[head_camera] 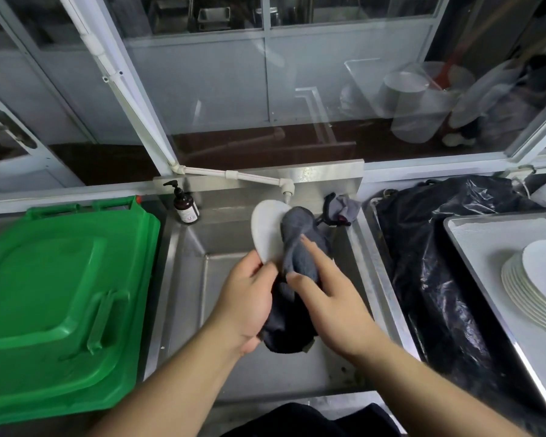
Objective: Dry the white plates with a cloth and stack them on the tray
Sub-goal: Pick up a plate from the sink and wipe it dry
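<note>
Over the steel sink I hold a white plate [267, 230] tilted on edge. My left hand [246, 301] grips its lower rim, thumb on the front face. A dark grey cloth [298, 247] drapes over the plate's right side and hangs down below my hands. My right hand [323, 294] presses the cloth against the plate with straight fingers. A stack of several white plates [530, 288] sits on the metal tray [473, 234] at the right.
A green bin lid [57, 298] lies left of the sink [186, 279]. A brown pump bottle [185, 205] stands at the sink's back left. A white tap pipe [286, 187] hangs above the plate. A second grey rag [344, 208] lies at the back right. A black plastic bag [429, 247] fills the gap before the tray.
</note>
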`<state>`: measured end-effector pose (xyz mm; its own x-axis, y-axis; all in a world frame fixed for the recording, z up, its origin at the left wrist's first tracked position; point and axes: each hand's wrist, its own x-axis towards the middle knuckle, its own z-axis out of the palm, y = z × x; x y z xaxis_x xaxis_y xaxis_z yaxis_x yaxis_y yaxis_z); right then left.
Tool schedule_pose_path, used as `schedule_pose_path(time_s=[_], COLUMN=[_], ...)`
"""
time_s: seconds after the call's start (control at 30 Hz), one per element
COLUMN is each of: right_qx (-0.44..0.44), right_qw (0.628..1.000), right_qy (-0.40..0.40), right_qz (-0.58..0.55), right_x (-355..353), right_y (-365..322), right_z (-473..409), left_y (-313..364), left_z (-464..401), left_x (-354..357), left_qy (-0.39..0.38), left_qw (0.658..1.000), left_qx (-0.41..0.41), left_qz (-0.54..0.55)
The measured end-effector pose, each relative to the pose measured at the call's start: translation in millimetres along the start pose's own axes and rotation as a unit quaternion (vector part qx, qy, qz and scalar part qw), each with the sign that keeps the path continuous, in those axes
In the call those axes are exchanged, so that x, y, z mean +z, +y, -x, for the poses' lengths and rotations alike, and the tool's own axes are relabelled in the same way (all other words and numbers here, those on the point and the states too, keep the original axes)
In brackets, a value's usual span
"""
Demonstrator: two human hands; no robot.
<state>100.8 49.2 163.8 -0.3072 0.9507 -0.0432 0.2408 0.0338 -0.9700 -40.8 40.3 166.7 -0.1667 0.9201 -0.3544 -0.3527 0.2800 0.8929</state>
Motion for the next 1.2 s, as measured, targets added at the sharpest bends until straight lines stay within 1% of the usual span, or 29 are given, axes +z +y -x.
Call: schedule_pose_path(time_s=[0.07, 0.13, 0.17, 0.27, 0.4, 0.43, 0.5, 0.57, 0.63, 0.67, 0.73, 0.83, 0.93, 1.0, 1.1, 1.2], right_qx=[-0.054, -0.072, -0.080, -0.103, -0.103, -0.088, -0.034, 0.038, 0.101, 0.123, 0.141, 0.167, 0.197, 0.198, 0.163, 0.099], right_qw=[0.994, 0.983, 0.980, 0.980, 0.987, 0.991, 0.999, 0.994, 0.983, 0.978, 0.974, 0.967, 0.962, 0.963, 0.975, 0.991], right_qy=[-0.053, -0.087, -0.095, -0.085, -0.048, -0.031, 0.028, 0.093, 0.124, 0.133, 0.156, 0.173, 0.147, 0.133, 0.097, 0.035], right_qz=[0.079, 0.144, 0.155, 0.147, 0.114, 0.090, 0.032, -0.033, -0.088, -0.098, -0.090, -0.083, -0.117, -0.124, -0.118, -0.083], right_x=[-8.1, -15.8, -18.6, -22.5, -20.3, -19.4, -19.8, -23.0, -24.9, -24.7, -20.8, -10.2, -0.2, 5.1, 9.1, 5.7], right_y=[-4.4, -5.6, -6.4, -7.4, -5.7, -5.2, -2.5, 3.2, 9.8, 12.6, 18.5, 31.8, 46.0, 45.8, 38.2, 32.5], right_z=[-6.8, -17.5, -23.6, -40.6, -56.1, -59.5, -68.2, -78.8, -84.9, -84.8, -79.0, -63.5, -45.3, -31.2, -12.3, 1.0], left_y=[-1.3, -1.9, -2.1, 1.3, 6.0, 5.3, 4.4, 3.8, 2.3, 0.8, -3.5, -10.2, -15.3, -17.7, -19.5, -18.5], left_z=[4.0, 7.1, 8.2, 10.0, 9.1, 8.6, 10.2, 13.6, 17.0, 17.6, 17.3, 12.7, 4.0, -0.2, -3.1, -1.0], left_x=[-1.0, -2.4, -2.6, -2.7, -6.6, -8.3, -9.5, -7.6, -4.9, -3.7, -2.4, -3.6, -9.9, -12.8, -13.6, -14.4], left_qy=[-0.023, -0.049, -0.063, -0.086, -0.086, -0.084, -0.091, -0.112, -0.122, -0.125, -0.121, -0.091, -0.067, -0.051, -0.037, -0.039], left_qw=[0.999, 0.998, 0.997, 0.995, 0.995, 0.995, 0.994, 0.990, 0.987, 0.986, 0.986, 0.987, 0.982, 0.983, 0.990, 0.995], left_qx=[-0.023, -0.040, -0.045, -0.048, -0.019, -0.010, 0.007, 0.028, 0.051, 0.058, 0.064, 0.083, 0.103, 0.093, 0.055, 0.015], left_qz=[0.008, 0.020, 0.018, -0.004, -0.037, -0.048, -0.066, -0.077, -0.091, -0.094, -0.095, -0.108, -0.144, -0.150, -0.121, -0.091])
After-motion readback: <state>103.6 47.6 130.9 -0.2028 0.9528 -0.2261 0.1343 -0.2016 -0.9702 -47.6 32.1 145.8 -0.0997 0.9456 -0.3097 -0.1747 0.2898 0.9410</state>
